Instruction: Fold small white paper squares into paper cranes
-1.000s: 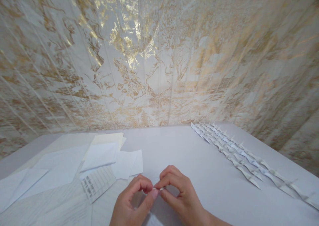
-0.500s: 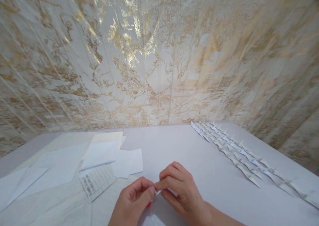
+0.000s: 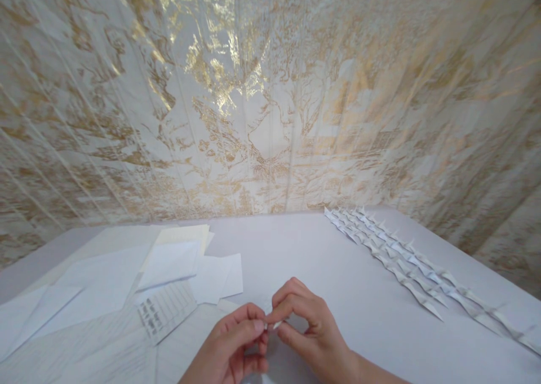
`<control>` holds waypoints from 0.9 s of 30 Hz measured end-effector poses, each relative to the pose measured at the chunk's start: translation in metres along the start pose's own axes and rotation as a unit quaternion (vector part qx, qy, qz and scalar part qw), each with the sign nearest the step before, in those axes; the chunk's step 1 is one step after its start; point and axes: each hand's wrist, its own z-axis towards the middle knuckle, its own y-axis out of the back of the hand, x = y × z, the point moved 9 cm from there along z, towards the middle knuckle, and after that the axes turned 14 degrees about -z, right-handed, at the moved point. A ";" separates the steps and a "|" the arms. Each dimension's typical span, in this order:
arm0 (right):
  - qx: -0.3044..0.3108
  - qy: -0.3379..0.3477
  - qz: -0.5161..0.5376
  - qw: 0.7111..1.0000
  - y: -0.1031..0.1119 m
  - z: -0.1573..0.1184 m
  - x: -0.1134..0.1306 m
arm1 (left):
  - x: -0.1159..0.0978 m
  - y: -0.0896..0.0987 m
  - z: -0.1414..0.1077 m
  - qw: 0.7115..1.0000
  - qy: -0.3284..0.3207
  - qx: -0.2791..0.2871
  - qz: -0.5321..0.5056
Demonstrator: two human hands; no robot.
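Note:
My left hand (image 3: 236, 341) and my right hand (image 3: 310, 325) meet at the bottom centre, fingertips almost touching. Between them is a small folded piece of white paper (image 3: 276, 324), mostly covered by the fingers. The left thumb and forefinger pinch one side of it, and the right fingers close on the other side. On the right of the table lie rows of small folded paper pieces (image 3: 406, 254) with pointed ends. Just left of my left hand is a sheet with printed lines (image 3: 167, 310).
White and cream sheets (image 3: 105, 277) overlap across the left of the table (image 3: 270, 243). A smaller white sheet (image 3: 171, 261) lies on top of them. Behind the table hangs a white curtain with a gold pattern (image 3: 270, 119).
My right thumb has shifted away from the right forefinger, and more of the left hand's lower fingers shows. The small paper has turned slightly between the hands.

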 end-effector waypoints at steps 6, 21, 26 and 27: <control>0.002 -0.066 0.061 0.996 -0.004 -0.001 -0.010 | -0.015 -0.002 0.000 0.993 -0.084 0.008 0.088; 0.013 -0.203 0.169 0.964 -0.025 -0.012 -0.029 | -0.058 -0.028 -0.033 0.817 -0.381 -0.030 0.432; 0.018 -0.229 0.178 0.957 -0.027 -0.016 -0.032 | -0.051 -0.026 -0.032 0.811 -0.379 -0.025 0.446; 0.025 -0.243 0.194 0.950 -0.030 -0.017 -0.035 | -0.049 -0.025 -0.030 0.814 -0.371 -0.027 0.446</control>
